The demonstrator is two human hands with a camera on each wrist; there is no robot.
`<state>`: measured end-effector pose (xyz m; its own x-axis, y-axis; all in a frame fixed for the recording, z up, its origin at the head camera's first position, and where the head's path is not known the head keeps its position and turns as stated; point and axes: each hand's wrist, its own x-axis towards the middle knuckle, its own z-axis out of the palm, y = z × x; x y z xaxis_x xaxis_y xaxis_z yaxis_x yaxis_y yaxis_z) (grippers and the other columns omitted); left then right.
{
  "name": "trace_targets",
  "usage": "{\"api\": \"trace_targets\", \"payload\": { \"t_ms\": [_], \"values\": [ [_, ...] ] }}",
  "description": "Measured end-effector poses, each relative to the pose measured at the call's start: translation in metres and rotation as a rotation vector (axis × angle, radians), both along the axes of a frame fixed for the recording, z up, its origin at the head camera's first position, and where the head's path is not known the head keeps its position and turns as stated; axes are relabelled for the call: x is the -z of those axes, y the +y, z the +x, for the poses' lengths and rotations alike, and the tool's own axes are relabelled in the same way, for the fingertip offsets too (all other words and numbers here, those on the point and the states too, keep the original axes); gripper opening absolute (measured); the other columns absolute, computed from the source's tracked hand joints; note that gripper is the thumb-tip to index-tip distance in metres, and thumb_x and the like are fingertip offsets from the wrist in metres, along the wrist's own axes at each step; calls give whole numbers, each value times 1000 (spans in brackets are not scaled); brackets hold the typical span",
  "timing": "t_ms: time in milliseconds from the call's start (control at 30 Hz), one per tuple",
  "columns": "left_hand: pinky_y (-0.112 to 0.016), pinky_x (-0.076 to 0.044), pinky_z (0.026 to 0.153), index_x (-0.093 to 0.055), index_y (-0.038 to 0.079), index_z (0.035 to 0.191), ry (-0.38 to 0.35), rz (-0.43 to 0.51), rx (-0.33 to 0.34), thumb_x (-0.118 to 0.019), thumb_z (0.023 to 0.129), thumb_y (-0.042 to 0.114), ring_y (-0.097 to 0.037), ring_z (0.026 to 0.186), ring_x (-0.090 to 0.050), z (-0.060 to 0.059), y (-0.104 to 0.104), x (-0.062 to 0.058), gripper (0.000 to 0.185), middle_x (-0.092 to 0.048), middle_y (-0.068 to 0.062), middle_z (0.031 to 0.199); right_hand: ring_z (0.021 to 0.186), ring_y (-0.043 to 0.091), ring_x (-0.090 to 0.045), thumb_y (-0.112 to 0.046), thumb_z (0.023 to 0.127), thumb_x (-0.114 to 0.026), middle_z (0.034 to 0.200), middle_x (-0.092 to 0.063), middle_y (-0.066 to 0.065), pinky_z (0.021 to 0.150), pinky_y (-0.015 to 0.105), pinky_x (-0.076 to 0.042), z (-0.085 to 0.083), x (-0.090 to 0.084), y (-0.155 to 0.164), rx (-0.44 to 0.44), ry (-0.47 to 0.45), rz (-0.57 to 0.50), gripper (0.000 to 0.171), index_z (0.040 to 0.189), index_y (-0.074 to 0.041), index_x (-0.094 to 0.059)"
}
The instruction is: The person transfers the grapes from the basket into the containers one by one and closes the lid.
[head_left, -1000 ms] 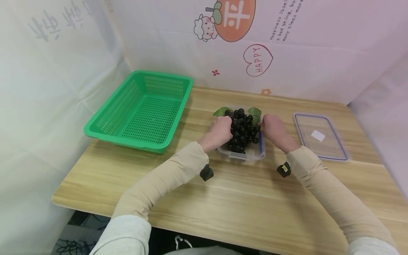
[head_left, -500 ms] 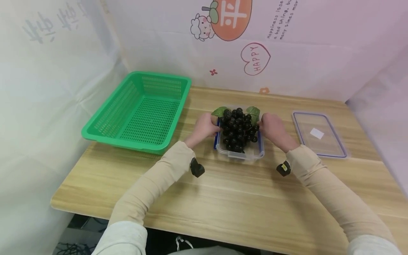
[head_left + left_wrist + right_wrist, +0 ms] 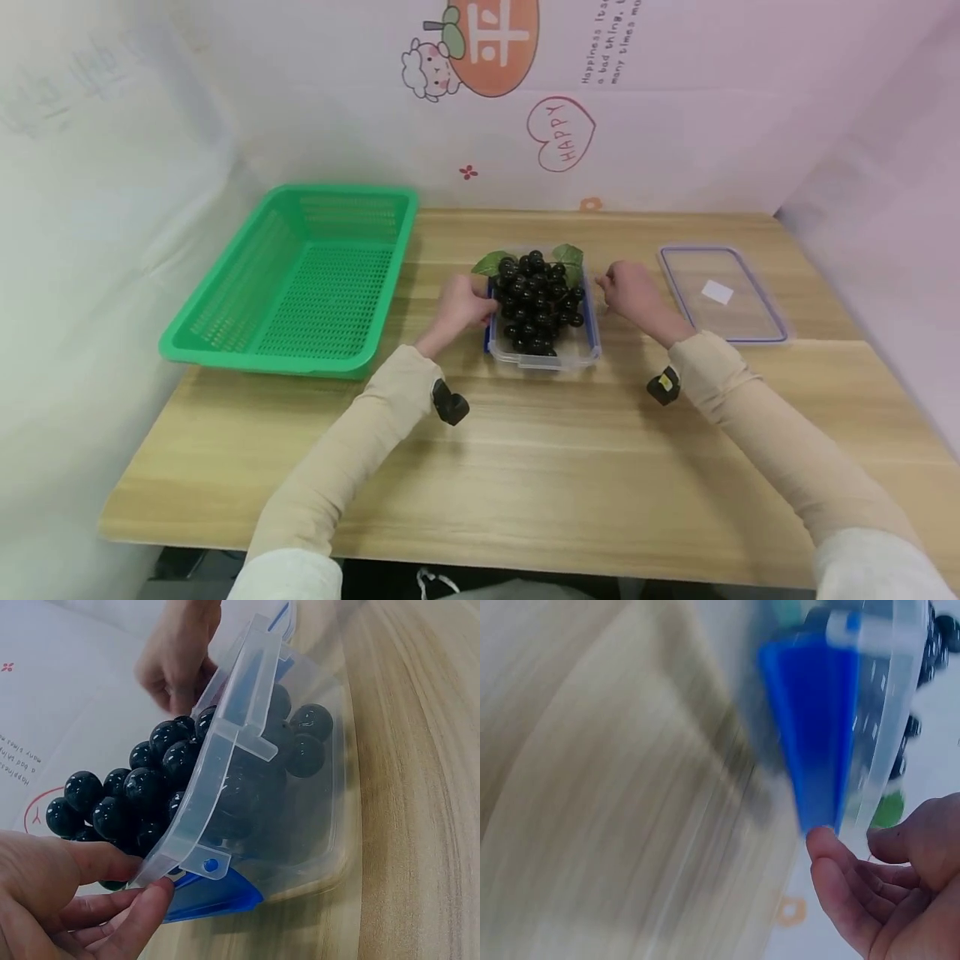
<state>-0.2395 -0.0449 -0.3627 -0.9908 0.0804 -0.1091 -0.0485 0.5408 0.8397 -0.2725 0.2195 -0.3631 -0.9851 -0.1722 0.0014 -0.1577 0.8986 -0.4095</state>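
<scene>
A clear plastic container (image 3: 543, 357) with blue clasps stands mid-table and holds a bunch of black grapes (image 3: 536, 302) with green leaves. My left hand (image 3: 476, 304) is at the container's left side. In the left wrist view the left hand (image 3: 142, 885) pinches the rim of the container (image 3: 300, 825) beside a blue clasp (image 3: 217, 900), with the grapes (image 3: 142, 795) just above the thumb. My right hand (image 3: 611, 287) hovers a little off the right side, fingers loosely curled and holding nothing. The blurred right wrist view shows the right hand (image 3: 849, 838) close to a blue clasp (image 3: 817, 720).
An empty green mesh basket (image 3: 225, 346) sits at the table's left. The container's clear lid (image 3: 742, 321) lies flat at the right. A printed backdrop rises behind the table, and bare wood stretches along the near edge.
My left hand left the grapes and took hold of the container's left rim. My right hand came off the right side and drew slightly away. The head view shifted.
</scene>
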Motion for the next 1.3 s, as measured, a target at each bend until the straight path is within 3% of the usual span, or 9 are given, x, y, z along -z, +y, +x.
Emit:
{"api": "trace_targets", "payload": {
  "t_ms": [167, 333, 467, 567, 667, 833, 1100, 1300],
  "values": [
    [-42, -58, 70, -69, -11, 80, 0, -8, 5, -63, 81, 0, -38, 72, -69, 2, 1, 0, 13, -70, -24, 75, 60, 25, -63, -12, 93, -51, 81, -68, 25, 52, 30, -47, -3, 3, 53, 110, 10, 11, 29, 83, 12, -65],
    [-38, -58, 66, -70, -11, 74, -11, -7, 4, -63, 83, 3, -38, 72, -69, 3, 0, -1, 18, -69, -21, 68, 52, 24, -60, -7, 89, -46, 66, -66, 21, 43, 30, -40, -2, 0, 110, 177, 13, -28, 29, 73, 11, -61],
    [-39, -58, 67, -70, -10, 72, -17, 7, -16, -63, 83, 3, -38, 71, -69, 3, -2, -2, 18, -68, -16, 62, 42, 17, -46, 0, 79, -44, 49, -52, 7, 39, 29, -36, -4, -3, 146, 218, 50, -60, 22, 57, 2, -48],
    [-40, -58, 67, -70, -7, 72, -20, 3, -23, -64, 83, 3, -35, 69, -69, 3, -1, -2, 16, -66, -11, 58, 44, 17, -36, 0, 74, -46, 48, -40, 1, 41, 29, -33, -4, -2, 169, 267, 72, -39, 21, 56, -6, -39],
    [-37, -58, 63, -70, -5, 70, -20, -9, -23, -64, 82, 4, -34, 66, -69, 4, 0, -1, 16, -66, -12, 58, 48, 21, -40, -2, 75, -48, 51, -42, 3, 43, 31, -35, 0, 3, 187, 294, 72, -15, 17, 59, -3, -43],
    [-28, -56, 55, -69, -4, 67, -29, -18, -23, -63, 83, 4, -36, 69, -69, 5, 2, 1, 19, -69, -19, 66, 51, 26, -44, -7, 77, -48, 52, -46, 8, 44, 32, -36, 5, 13, 203, 299, 49, 57, 19, 61, 3, -49],
    [-21, -52, 50, -71, -5, 72, -4, -24, -32, -65, 82, 6, -33, 66, -69, 3, 2, 4, 16, -68, -14, 61, 59, 32, -48, -10, 79, -47, 61, -50, 17, 45, 36, -38, 3, 16, 206, 342, -19, 76, 22, 74, 10, -53],
    [-19, -51, 48, -71, -4, 73, -10, -30, -28, -65, 83, 6, -35, 69, -69, 5, 3, 3, 16, -65, -8, 56, 62, 36, -49, -9, 79, -48, 63, -51, 20, 46, 37, -39, 1, 20, 208, 362, -18, 89, 21, 72, 10, -53]
  ]
}}
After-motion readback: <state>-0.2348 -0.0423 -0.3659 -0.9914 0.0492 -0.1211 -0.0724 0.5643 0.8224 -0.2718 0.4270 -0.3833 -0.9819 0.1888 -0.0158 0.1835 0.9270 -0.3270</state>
